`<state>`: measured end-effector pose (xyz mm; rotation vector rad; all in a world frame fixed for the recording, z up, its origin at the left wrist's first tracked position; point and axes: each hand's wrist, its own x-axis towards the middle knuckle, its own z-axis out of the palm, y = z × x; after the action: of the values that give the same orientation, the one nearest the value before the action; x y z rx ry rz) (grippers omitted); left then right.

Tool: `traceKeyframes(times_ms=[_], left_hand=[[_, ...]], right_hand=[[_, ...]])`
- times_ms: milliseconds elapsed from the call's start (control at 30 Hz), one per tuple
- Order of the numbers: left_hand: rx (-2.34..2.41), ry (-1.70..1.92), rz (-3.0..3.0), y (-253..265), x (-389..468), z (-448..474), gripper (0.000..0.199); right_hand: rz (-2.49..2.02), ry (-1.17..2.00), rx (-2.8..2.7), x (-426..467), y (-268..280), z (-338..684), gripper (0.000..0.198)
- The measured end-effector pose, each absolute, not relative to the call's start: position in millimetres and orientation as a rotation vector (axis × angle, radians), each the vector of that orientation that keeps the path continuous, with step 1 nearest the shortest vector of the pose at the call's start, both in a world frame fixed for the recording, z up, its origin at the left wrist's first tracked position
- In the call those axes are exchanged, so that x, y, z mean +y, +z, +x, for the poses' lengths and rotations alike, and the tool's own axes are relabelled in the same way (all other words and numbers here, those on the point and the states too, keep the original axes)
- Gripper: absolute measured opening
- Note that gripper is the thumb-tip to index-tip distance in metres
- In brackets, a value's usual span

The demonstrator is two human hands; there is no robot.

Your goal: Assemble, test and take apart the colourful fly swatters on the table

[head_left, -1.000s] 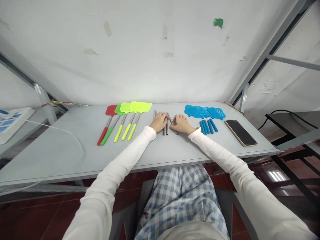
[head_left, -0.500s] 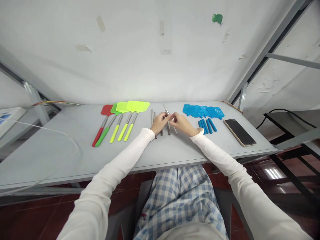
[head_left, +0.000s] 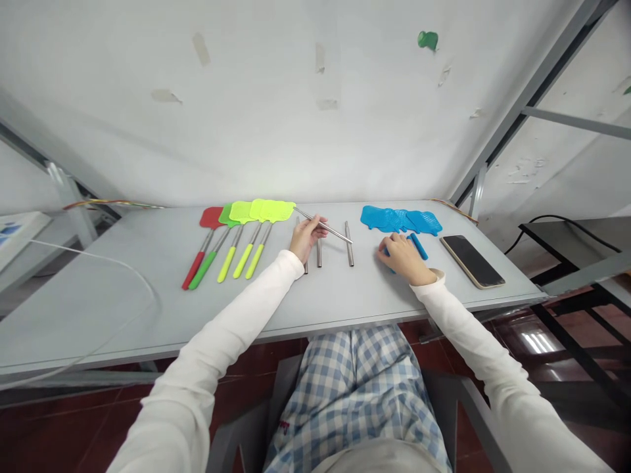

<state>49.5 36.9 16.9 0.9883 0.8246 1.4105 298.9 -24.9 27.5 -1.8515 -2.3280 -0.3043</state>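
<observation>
My left hand is closed around a thin telescopic metal rod, which slants from upper left to lower right above the table. Under and beside that hand lie more metal rods, partly covered by it. One separate metal rod lies to the right, beneath the held rod's lower end. My right hand is over the blue handle grips, its fingers bent around one at the left of the group; most of the grips are hidden under it. Just behind it lie overlapping blue fly swatter heads.
Assembled fly swatters in red, green and yellow lie in a row at the left of the grey table. A phone lies at the right. A white cable crosses the left side, and a wall rises behind.
My right hand has left the metal rods and moved right onto the blue grips. My left hand keeps one rod, now tilted more flatly. Another rod now lies apart on the table.
</observation>
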Motion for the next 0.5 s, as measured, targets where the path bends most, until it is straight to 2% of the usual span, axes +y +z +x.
traceKeyframes(times_ms=[67, 200, 367, 500], left_hand=[[0.821, 1.432, 0.967, 16.1, 37.5, 48.6, 0.027], [0.798, 1.474, 0.941, 16.4, 37.7, 48.2, 0.026], [0.78, 1.474, 0.916, 17.8, 37.0, 48.9, 0.024], [0.784, 1.467, 0.901, 18.1, 36.6, 48.6, 0.023]], right_hand=[[-1.784, -0.321, -2.323, -25.4, 27.5, 297.2, 0.025], [-1.944, -0.428, -2.171, -25.8, 25.0, 298.0, 0.035], [-1.905, -0.248, -2.36, -25.0, 25.9, 293.2, 0.021], [-1.747, -0.19, -2.328, -19.1, 34.6, 286.0, 0.02]])
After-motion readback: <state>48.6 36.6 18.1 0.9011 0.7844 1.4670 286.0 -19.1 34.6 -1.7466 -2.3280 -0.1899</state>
